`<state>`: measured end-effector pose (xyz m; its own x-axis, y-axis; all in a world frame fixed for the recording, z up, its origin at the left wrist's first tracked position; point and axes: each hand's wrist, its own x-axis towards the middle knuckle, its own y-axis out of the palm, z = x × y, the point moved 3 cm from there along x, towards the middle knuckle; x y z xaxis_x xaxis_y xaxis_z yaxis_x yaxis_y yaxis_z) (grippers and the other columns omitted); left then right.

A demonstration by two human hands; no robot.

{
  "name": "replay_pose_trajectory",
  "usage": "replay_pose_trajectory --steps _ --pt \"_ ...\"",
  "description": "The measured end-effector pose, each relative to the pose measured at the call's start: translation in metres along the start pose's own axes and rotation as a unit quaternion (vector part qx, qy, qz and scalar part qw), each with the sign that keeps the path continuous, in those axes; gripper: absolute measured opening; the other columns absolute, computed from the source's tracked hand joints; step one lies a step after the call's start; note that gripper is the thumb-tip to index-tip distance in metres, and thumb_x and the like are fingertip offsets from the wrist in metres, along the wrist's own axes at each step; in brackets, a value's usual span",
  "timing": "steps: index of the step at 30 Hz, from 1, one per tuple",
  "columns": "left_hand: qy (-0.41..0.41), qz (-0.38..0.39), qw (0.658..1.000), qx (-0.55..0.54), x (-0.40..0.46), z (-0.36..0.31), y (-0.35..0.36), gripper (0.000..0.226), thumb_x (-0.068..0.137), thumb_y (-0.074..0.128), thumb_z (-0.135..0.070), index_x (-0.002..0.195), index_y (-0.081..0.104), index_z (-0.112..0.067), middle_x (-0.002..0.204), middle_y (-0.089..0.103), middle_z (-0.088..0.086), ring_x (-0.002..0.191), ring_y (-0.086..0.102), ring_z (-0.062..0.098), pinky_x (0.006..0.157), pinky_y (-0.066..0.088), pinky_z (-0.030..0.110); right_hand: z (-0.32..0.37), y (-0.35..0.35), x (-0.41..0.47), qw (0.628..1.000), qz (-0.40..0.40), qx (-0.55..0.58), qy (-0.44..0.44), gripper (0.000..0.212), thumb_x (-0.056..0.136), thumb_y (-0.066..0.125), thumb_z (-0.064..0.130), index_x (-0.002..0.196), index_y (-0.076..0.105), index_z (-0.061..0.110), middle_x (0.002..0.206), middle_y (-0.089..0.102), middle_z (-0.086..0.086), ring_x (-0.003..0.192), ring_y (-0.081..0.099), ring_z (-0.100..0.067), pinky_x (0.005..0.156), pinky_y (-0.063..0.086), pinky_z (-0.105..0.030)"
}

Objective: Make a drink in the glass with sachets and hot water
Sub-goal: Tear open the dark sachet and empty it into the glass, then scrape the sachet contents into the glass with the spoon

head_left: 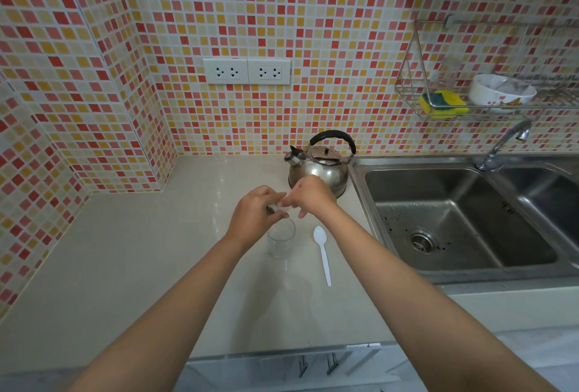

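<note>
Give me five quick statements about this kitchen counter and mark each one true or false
1. Both hands, left hand and right hand, hold a small sachet above the glass. True.
2. The white spoon stands inside the glass. False: it lies on the counter, right of the glass.
3. The kettle sits in the sink. False: it stands on the counter beside the sink.
4. A sponge rests in the wall rack. True.
5. A plug occupies a wall socket. False: both are empty.

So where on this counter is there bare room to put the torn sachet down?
The wide beige counter left of the clear glass is bare to the tiled corner. It is crowded between the steel kettle, white plastic spoon and sink.
</note>
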<state>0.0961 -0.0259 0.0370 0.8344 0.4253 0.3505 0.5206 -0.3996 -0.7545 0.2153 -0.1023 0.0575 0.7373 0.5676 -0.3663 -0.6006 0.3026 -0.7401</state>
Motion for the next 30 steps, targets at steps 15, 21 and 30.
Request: replay_pose_trajectory --steps 15,21,30 --pt "-0.049 0.032 0.998 -0.011 -0.008 0.020 0.001 0.059 0.073 0.080 -0.029 0.127 0.063 -0.014 0.103 0.062 0.000 0.080 0.059 0.013 0.072 0.042 0.017 -0.134 0.058 0.001 0.986 -0.077 0.003 0.147 0.026 0.078 0.071 0.021 0.098 0.060 0.008 0.104 0.067 -0.009 0.094 0.067 -0.030 0.066 0.045 -0.028" --pt "-0.040 0.050 0.998 -0.001 -0.011 0.016 0.002 0.057 0.073 0.081 -0.028 0.126 0.063 -0.014 0.105 0.062 0.000 0.076 0.057 0.011 0.072 0.041 0.016 -0.149 0.075 0.003 0.984 -0.080 -0.037 0.153 0.016 0.085 0.059 0.015 0.099 0.059 0.007 0.107 0.067 -0.010 0.096 0.066 -0.029 0.068 0.047 -0.030" --pt "-0.037 0.068 0.997 0.010 -0.005 0.021 -0.004 0.056 0.072 0.081 -0.030 0.125 0.065 -0.016 0.104 0.061 -0.002 0.066 0.055 0.008 0.069 0.043 0.018 -0.123 0.025 0.008 0.957 -0.157 0.234 0.069 0.018 0.079 0.056 -0.003 0.072 0.060 0.013 0.077 0.070 -0.016 0.054 0.062 -0.026 0.057 0.053 -0.035"
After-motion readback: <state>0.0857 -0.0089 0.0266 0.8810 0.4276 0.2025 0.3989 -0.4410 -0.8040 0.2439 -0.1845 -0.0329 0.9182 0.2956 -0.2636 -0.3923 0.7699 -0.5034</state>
